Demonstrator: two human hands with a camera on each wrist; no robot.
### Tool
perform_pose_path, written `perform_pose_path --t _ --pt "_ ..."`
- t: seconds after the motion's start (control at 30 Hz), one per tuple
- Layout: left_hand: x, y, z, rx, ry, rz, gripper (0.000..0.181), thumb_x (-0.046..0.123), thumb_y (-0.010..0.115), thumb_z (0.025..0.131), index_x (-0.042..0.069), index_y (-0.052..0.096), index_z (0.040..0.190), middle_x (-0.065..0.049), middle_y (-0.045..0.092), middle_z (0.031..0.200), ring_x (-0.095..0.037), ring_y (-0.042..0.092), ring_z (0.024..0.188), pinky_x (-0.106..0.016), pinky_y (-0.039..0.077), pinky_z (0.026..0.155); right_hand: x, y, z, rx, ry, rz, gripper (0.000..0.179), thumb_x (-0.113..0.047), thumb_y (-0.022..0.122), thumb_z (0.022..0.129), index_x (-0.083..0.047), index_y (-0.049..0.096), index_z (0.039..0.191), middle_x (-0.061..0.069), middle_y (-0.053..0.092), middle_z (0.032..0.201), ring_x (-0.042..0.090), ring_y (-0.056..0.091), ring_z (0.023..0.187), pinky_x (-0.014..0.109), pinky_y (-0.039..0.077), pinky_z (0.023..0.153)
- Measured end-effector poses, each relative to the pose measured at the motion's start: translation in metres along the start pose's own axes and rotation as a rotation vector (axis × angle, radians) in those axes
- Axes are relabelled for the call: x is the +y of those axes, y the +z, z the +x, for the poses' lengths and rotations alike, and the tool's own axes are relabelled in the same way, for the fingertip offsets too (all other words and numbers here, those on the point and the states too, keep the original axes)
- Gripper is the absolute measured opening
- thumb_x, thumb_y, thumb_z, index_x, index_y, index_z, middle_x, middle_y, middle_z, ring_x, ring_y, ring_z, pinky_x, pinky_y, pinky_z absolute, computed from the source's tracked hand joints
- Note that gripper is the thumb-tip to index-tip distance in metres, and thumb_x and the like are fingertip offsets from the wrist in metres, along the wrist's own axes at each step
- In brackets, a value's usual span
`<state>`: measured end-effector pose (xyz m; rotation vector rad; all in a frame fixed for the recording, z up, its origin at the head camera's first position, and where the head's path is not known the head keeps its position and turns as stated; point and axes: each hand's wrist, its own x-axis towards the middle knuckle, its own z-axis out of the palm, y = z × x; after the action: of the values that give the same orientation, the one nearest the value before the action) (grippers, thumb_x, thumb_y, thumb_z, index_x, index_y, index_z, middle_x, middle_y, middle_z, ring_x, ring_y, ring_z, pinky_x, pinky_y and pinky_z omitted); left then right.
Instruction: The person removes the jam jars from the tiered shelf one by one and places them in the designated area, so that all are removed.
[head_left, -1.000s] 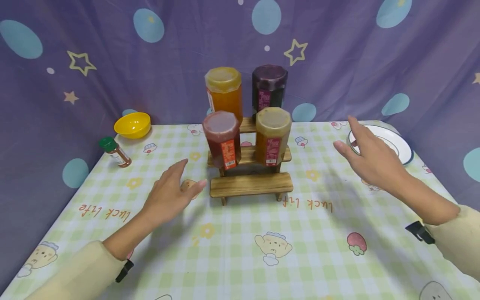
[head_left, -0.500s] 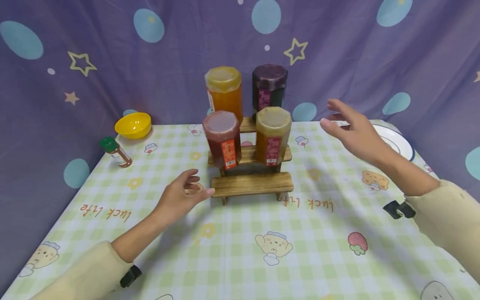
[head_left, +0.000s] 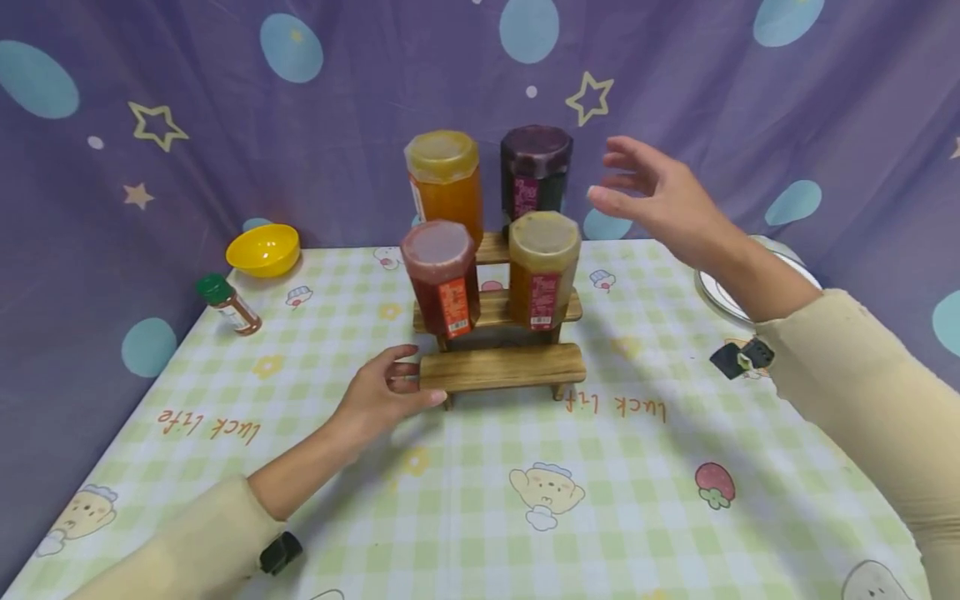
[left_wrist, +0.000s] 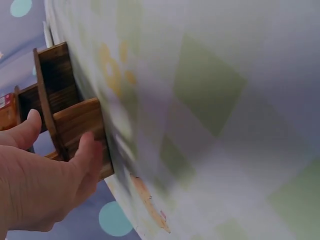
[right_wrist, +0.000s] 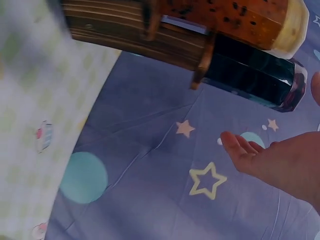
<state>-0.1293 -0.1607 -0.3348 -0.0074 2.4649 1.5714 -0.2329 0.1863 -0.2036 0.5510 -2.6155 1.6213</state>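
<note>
A wooden three-step stand (head_left: 502, 367) carries jars with waxy-looking tops. On its highest step are an orange jar (head_left: 450, 196) and a dark purple jar (head_left: 536, 179); a red jar (head_left: 441, 279) and an amber jar (head_left: 546, 271) occupy the middle step. My left hand (head_left: 375, 400) is at the left end of the bare bottom step, thumb in front and loosely bent fingers behind. The left wrist view has that hand's fingers overlapping the stand's side (left_wrist: 82, 117). Raised in the air, my right hand (head_left: 667, 196) is right of the purple jar, thumb and fingers apart, holding nothing.
A yellow bowl (head_left: 262, 260) and a green-capped spice bottle (head_left: 238, 315) are at the back left. At the back right, the right forearm partly covers a white plate (head_left: 712, 290). A purple curtain (head_left: 360, 108) hangs behind the checked tablecloth (head_left: 480, 500).
My left hand has moved right to the end of the bottom step. My right hand has risen and travelled left from over the plate towards the purple jar. The jars have stayed put.
</note>
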Motion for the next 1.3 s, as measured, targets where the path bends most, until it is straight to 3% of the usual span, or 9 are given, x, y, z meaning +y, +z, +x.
perform_pose_path --t 0.3,0.5,0.73,0.93,1.17,1.3 --pt "-0.006 0.01 0.004 0.011 0.017 -0.014 0.08 0.018 0.083 0.077 0.008 0.04 0.144 -0.017 0.052 0.129 -0.026 0.056 0.108 -0.032 0.05 0.084 -0.028 0.013 0.036 -0.052 -0.024 0.029 0.083 -0.027 0.074 0.086 -0.019 0.025 0.153 0.009 0.033 0.152 0.024 0.036 0.137 0.04 0.034 0.109" --pt "-0.009 0.014 0.005 0.022 -0.001 -0.005 0.073 0.019 0.08 0.08 0.01 0.042 0.142 -0.014 0.053 0.124 -0.021 0.05 0.1 -0.028 0.046 0.078 -0.034 0.024 0.054 -0.098 -0.001 0.031 0.084 -0.024 0.077 0.082 -0.018 0.029 0.152 0.012 0.044 0.143 0.02 0.045 0.126 0.035 0.032 0.109" --pt "-0.012 0.018 0.007 0.045 -0.005 -0.03 0.067 0.016 0.079 0.081 0.012 0.045 0.138 -0.006 0.048 0.098 -0.017 0.039 0.079 -0.024 0.038 0.063 -0.03 0.032 0.063 -0.112 0.006 0.123 0.071 -0.018 0.08 0.079 -0.012 0.044 0.14 0.012 0.052 0.126 0.021 0.052 0.109 0.032 0.044 0.093" --pt "-0.012 0.018 0.006 0.044 -0.013 -0.03 0.068 0.017 0.079 0.081 0.013 0.044 0.139 -0.012 0.055 0.119 -0.02 0.045 0.094 -0.028 0.044 0.076 -0.029 0.032 0.064 -0.118 0.022 0.156 0.069 -0.018 0.082 0.078 -0.013 0.047 0.137 0.011 0.055 0.123 0.022 0.055 0.107 0.037 0.047 0.09" --pt "-0.011 0.016 0.007 0.04 -0.016 -0.036 0.068 0.016 0.079 0.081 0.013 0.044 0.139 -0.011 0.053 0.114 -0.019 0.042 0.09 -0.027 0.041 0.072 -0.034 0.031 0.067 -0.112 0.045 0.184 0.067 -0.014 0.083 0.075 -0.013 0.05 0.133 0.009 0.057 0.117 0.021 0.055 0.103 0.038 0.048 0.086" --pt "-0.01 0.017 0.008 0.036 -0.018 -0.041 0.069 0.017 0.079 0.081 0.013 0.043 0.14 -0.012 0.053 0.12 -0.02 0.044 0.095 -0.028 0.043 0.077 -0.037 0.03 0.069 -0.089 0.065 0.183 0.066 -0.012 0.084 0.073 -0.012 0.052 0.13 0.008 0.056 0.115 0.021 0.054 0.1 0.037 0.048 0.084"
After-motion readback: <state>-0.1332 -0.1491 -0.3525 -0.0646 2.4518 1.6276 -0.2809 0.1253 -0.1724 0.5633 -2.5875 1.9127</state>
